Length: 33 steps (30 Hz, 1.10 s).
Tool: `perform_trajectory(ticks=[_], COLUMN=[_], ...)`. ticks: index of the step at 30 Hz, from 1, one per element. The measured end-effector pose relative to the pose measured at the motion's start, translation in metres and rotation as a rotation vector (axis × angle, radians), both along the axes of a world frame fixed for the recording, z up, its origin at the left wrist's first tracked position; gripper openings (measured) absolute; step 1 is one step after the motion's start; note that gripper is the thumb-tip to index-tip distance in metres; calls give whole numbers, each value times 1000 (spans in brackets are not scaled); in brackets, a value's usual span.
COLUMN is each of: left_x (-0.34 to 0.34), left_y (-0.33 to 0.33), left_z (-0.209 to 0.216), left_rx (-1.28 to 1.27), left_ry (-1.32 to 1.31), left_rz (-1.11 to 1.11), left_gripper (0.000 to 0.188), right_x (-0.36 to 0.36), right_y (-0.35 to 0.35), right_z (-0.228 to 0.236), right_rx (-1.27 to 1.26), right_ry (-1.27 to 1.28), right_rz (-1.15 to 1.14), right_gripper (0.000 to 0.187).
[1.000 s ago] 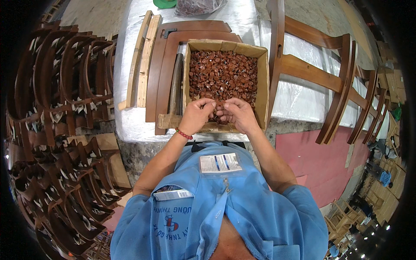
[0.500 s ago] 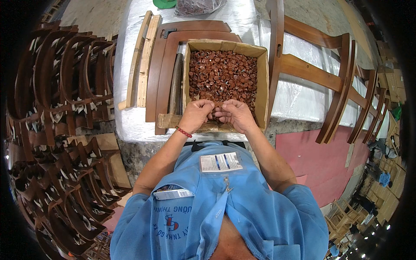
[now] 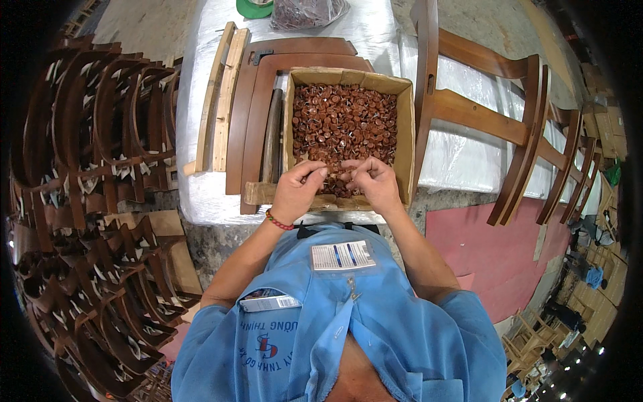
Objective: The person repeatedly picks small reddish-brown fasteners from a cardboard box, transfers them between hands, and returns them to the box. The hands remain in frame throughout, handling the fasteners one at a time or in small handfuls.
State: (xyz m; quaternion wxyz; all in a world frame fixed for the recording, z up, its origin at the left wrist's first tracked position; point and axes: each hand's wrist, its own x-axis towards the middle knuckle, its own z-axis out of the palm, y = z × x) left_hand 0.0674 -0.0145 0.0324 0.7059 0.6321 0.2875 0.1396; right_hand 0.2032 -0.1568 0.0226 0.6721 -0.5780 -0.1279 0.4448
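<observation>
An open cardboard box (image 3: 406,127) is filled with brown round-headed nail glides (image 3: 341,124), some with thin metal pins showing. Over the box's near part, my left hand (image 3: 299,192) has thumb and fingers drawn together in a pinch. My right hand (image 3: 377,187) is beside it, fingers curled and pressed together, a small gap from the left. Whatever is between the fingertips of either hand is too small to make out. Against the box's left side lies what looks like a wooden mallet, its block head (image 3: 260,193) near my left wrist.
Brown wooden frame parts (image 3: 249,120) and pale wood strips (image 3: 228,100) lie left of the box on a plastic-wrapped surface (image 3: 201,197). A plastic bag (image 3: 308,12) and green round object (image 3: 254,8) sit beyond. Chair-like frames (image 3: 482,110) stand right; stacked curved parts (image 3: 100,120) fill the left.
My hands have drawn slightly apart and back toward me; before, their fingertips met over the box. The box and surroundings sit slightly lower in the picture.
</observation>
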Motion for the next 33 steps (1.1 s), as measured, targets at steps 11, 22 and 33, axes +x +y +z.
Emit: perform_trajectory(ticks=[11,22,33], left_x=[-5,1,-1], left_y=[-1,3,0], left_z=[-8,-11,-2], left_rx=[-626,-678,-749], left_ry=[95,257,173], left_rz=[110,-17,-94], left_gripper=[15,14,23], right_x=[55,-15,2], right_y=[47,16,7], right_z=[-13,20,-12], right_rx=[-382,-193,75], right_ry=[-425,-914,572], right_rz=[-62,266,46], right_gripper=[29,19,9])
